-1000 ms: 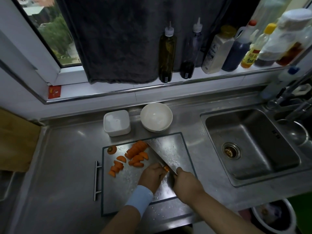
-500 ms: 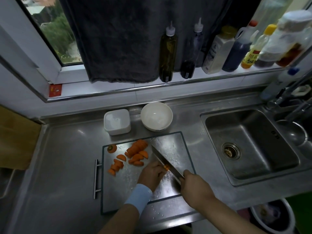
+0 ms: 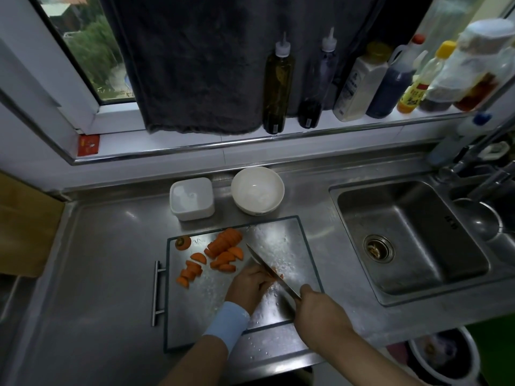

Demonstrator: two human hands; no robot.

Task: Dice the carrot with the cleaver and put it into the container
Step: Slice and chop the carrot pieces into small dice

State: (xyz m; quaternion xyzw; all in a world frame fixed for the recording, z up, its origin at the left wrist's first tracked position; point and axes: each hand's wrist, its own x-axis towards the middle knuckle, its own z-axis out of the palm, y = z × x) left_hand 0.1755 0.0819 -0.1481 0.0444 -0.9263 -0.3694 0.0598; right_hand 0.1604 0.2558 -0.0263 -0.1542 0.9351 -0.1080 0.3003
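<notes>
surface (image 3: pixel 111 260): we see bare steel carrying the cutting board (image 3: pixel 281 240), whose bar handle (image 3: pixel 157 292) lies at its left edge.
carrot top (image 3: pixel 183 242): it sits alone in the board's far-left corner.
cut carrot (image 3: pixel 223 250): we count loose half-rounds on the board's left half, with a fanned row of slices at the far end, all left of the blade and apart from both hands.
container (image 3: pixel 192 199): white, square and open, it stands on the surface just beyond the board, beside a white bowl (image 3: pixel 257 190).
left grip (image 3: pixel 249 285): we see the fingers curled down on a carrot piece (image 3: pixel 281 275); only an orange sliver shows at the knuckles, against the blade. A pale blue wristband (image 3: pixel 227 321) sits on the wrist.
cleaver (image 3: pixel 262 263): it stands edge-down on the board, running diagonally, its flat against the left knuckles.
right grip (image 3: pixel 320 310): it is closed round the cleaver's handle, which the fist hides, near the board's right edge.
sink (image 3: pixel 412 240): it is set into the surface, well right of the board.
</notes>
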